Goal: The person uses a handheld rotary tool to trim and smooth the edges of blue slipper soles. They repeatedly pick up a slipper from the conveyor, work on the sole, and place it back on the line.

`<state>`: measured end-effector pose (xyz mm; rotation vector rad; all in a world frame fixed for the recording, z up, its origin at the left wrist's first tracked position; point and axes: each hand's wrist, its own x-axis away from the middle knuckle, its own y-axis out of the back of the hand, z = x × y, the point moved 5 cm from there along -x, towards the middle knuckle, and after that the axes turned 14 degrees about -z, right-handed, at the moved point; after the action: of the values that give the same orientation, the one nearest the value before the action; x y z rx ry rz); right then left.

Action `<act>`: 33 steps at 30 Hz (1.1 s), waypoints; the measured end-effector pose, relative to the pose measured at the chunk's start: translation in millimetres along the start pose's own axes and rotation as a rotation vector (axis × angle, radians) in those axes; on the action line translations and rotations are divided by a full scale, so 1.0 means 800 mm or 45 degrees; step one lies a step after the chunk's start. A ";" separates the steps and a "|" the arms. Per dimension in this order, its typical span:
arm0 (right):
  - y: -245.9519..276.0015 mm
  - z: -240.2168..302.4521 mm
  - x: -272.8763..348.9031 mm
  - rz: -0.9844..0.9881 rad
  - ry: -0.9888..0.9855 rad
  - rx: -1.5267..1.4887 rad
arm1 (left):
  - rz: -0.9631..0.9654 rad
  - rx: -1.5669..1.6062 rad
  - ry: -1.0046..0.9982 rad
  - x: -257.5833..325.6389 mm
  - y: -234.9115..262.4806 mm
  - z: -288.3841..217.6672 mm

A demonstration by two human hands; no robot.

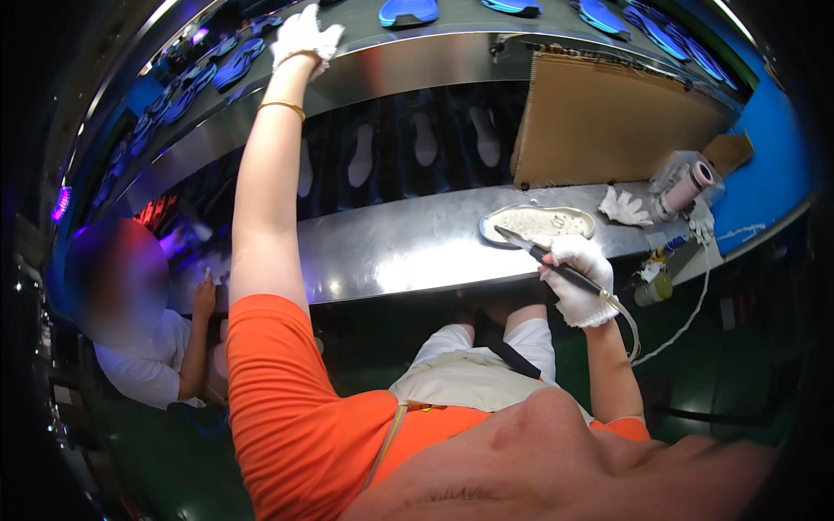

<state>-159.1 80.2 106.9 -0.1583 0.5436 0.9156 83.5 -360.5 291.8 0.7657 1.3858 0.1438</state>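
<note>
My left hand (306, 42), in a white knit glove, stretches up to the far conveyor belt with fingers spread and nothing seen in them. My right hand (580, 280), gloved in white with bare fingertips, grips a slim black-handled tool (569, 275). A pale hose or cord (627, 323) trails from the tool's rear end. Its tapered tip lies over the left part of a white shoe sole (543, 222), which rests on the metal ledge (382, 252). Whether the tip touches the sole, I cannot tell. Blue soles (408, 11) lie on the belt to the right of my left hand.
Below the belt, several grey soles (425, 141) sit on a dark lower level. A cardboard sheet (608, 122) stands behind the ledge. Spare white gloves (625, 207), a pink tumbler (691, 187) and a yellowish bottle (653, 289) are at right. Another person (143, 347) sits at left.
</note>
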 end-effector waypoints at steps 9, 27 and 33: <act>-0.025 -0.012 -0.002 0.074 -0.001 -0.009 | 0.253 -0.452 0.792 0.027 0.059 0.184; -0.018 -0.003 0.025 0.057 -0.084 -0.130 | 0.374 1.670 1.378 0.195 0.109 0.117; -0.007 -0.026 0.045 -0.020 -0.362 -0.268 | 0.380 2.483 1.538 0.240 0.088 0.010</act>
<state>-145.3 95.1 70.1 -0.2174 0.1817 0.9603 156.1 -211.0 172.8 2.8085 2.3134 -0.8066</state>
